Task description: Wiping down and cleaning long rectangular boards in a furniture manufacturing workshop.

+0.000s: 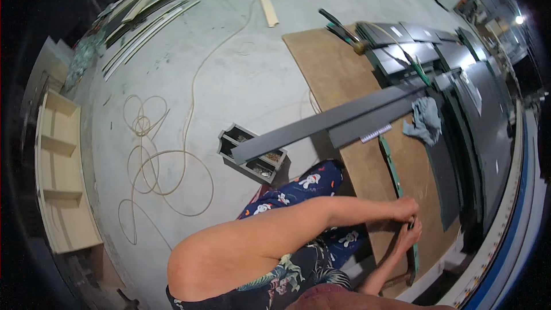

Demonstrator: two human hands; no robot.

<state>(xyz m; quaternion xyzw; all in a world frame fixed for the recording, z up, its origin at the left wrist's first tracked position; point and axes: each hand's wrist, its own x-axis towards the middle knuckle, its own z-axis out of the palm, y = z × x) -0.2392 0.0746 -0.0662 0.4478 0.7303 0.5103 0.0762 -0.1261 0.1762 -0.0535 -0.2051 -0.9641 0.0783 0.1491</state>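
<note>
A long, narrow dark green strip (pixel 390 163) lies on a brown board to my right. Both my hands meet over it. My left hand (pixel 406 209) is closed, with its fingertips turned down toward the strip. Just nearer, my right hand (pixel 408 235) has its fingers bent in a pinch, almost touching the left. A small dark bit shows between the fingertips, too small to name. The strip runs on past my right hand toward the board's near end. Beyond my hands, a long grey panel (pixel 321 123) lies slantwise, its left end reaching over a grey divided box (pixel 252 166) of small hardware.
The brown board (pixel 321 63) lies under the work. Stacked dark panels (pixel 482 120) stand at right, with a grey-blue cloth (pixel 425 120) and a hammer-like tool (pixel 359 46) nearby. A thin hose (pixel 186 120) coils across the floor. A pale shelf unit (pixel 60 195) stands at left.
</note>
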